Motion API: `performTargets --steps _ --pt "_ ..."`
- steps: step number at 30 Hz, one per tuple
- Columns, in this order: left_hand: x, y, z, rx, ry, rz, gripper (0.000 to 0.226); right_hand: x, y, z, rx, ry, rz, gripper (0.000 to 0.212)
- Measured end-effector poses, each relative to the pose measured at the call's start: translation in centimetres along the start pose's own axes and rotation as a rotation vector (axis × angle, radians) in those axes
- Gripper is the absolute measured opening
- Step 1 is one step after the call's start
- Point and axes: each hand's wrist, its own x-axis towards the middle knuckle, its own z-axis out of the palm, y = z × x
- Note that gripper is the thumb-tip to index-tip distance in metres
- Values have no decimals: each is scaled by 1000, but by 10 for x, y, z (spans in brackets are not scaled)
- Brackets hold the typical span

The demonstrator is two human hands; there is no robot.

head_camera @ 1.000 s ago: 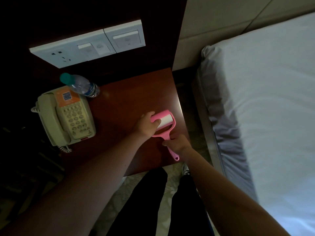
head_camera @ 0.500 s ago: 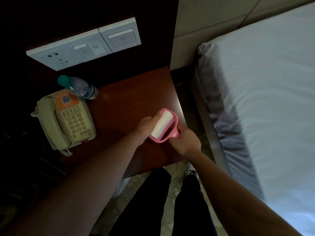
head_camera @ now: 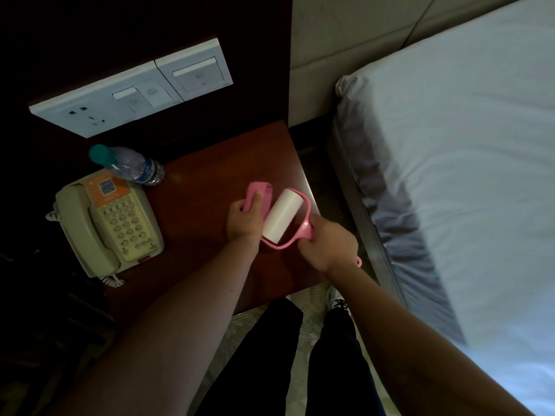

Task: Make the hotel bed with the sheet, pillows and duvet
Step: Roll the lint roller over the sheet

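A single head-worn view looks steeply down from close above the nightstand's point(head_camera: 195, 211) front right corner, the bed point(head_camera: 468, 181) filling its right side.

- worktop point(head_camera: 204, 181): polished reddish wood, slight sheen
- roller point(head_camera: 280, 216): pink plastic frame, matt white paper roll
- cover point(head_camera: 260, 192): pink plastic
- sheet point(head_camera: 465, 175): white cloth, creased at side
- phone point(head_camera: 120, 229): matt beige plastic

On my screen the left forearm point(head_camera: 180, 310) and right forearm point(head_camera: 414, 331) are bare along all their visible length. Plain dark trousers point(head_camera: 264, 355) cover both legs. At the right leg's end I make out one pale shoe point(head_camera: 337, 299) with darker laces.
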Motion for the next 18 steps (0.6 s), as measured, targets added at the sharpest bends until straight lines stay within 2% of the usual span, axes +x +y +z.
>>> performTargets --steps 2,6,13,18 --pt "8 2 -6 43 23 67 50 -4 2 2 76 7 44 12" --pt "17 1 -7 101 -54 213 53 -7 1 4 186 21 133 9" --pt "12 -12 9 234 -101 245 61 -2 13 3 338 92 412 10" --pt "4 -17 14 508 -103 360 67 0 24 -1 438 112 462 11"
